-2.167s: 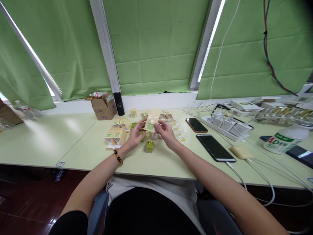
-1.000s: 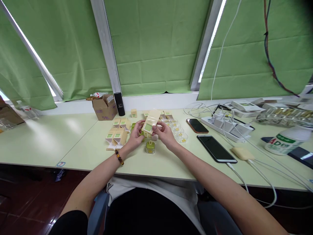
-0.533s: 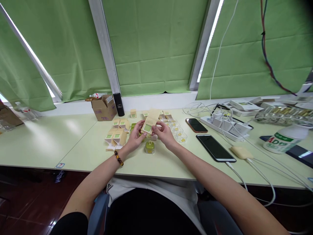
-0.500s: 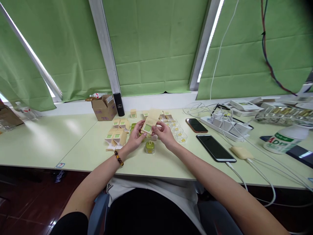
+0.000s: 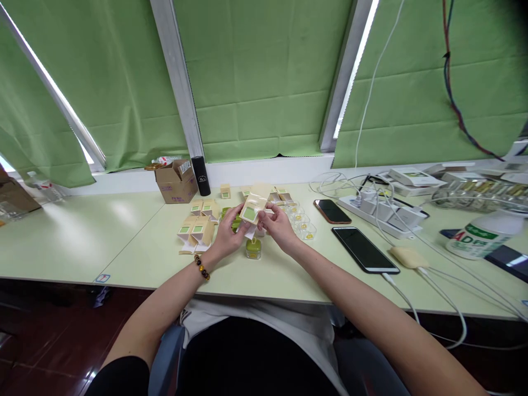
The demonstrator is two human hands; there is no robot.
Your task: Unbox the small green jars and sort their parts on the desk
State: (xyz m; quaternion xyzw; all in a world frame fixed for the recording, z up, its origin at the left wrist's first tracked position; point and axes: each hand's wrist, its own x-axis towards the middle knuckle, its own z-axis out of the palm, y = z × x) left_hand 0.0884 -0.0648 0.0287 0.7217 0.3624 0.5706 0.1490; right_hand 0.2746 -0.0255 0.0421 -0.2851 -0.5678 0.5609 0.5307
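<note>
A small cream paper box with a green square on it is held between both hands above the table. My left hand grips its left side, fingers behind and thumb in front. My right hand pinches its lower right edge. A white flap shows at the box's lower end. Just below the hands stands a small green-lidded clear container with a loop on top. More green lids are partly hidden behind my left hand. Several similar cream boxes stand at the left with lower flaps open.
Clear cups with yellow bits stand right of my hands. Two phones, a power strip with cables and a white bottle lie farther right. A cardboard box and black cylinder stand at the back left.
The cream box has gone from looking flat to standing out in depth, its white lower flap now showing. Both hands have stayed nearly in place, still on it.
</note>
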